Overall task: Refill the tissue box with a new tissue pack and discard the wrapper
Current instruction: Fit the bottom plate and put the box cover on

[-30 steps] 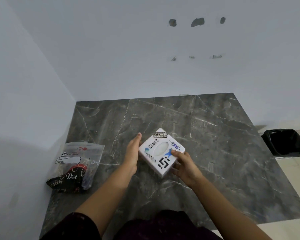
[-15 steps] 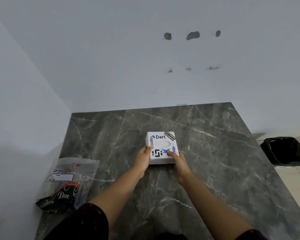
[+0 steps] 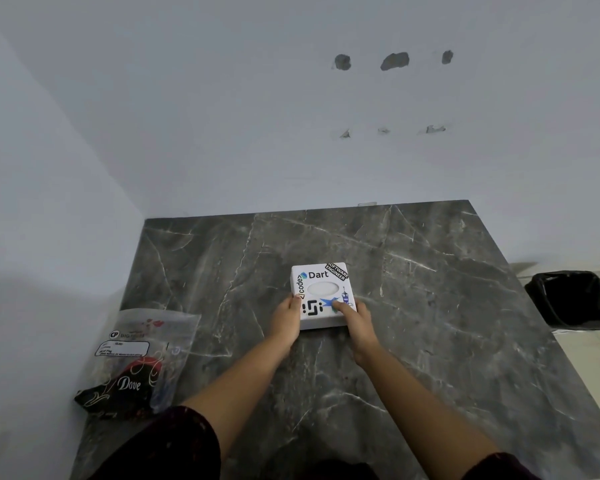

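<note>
Setting box [image 3: 321, 295] flat mid-tabletop [image 3: 430, 306] after turning it; left hand [image 3: 286, 318] and right hand [image 3: 355, 315] grip its near corners. Opening looks empty; bagged pack [image 3: 136, 362] waits at left edge, bin [image 3: 575, 299] off right.

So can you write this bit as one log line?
box: flat on table | left hand, right hand: gripping near edge | bin: on floor

A dark grey marble tabletop [image 3: 413, 323] veined in white is set into a corner between pale walls. A white tissue box [image 3: 321, 292] covered with stickers is laid flat near its middle. A clear plastic bag [image 3: 142, 358], in which a dark Dove pack [image 3: 118, 393] is held, is laid at the left edge, well apart from the box.
</note>
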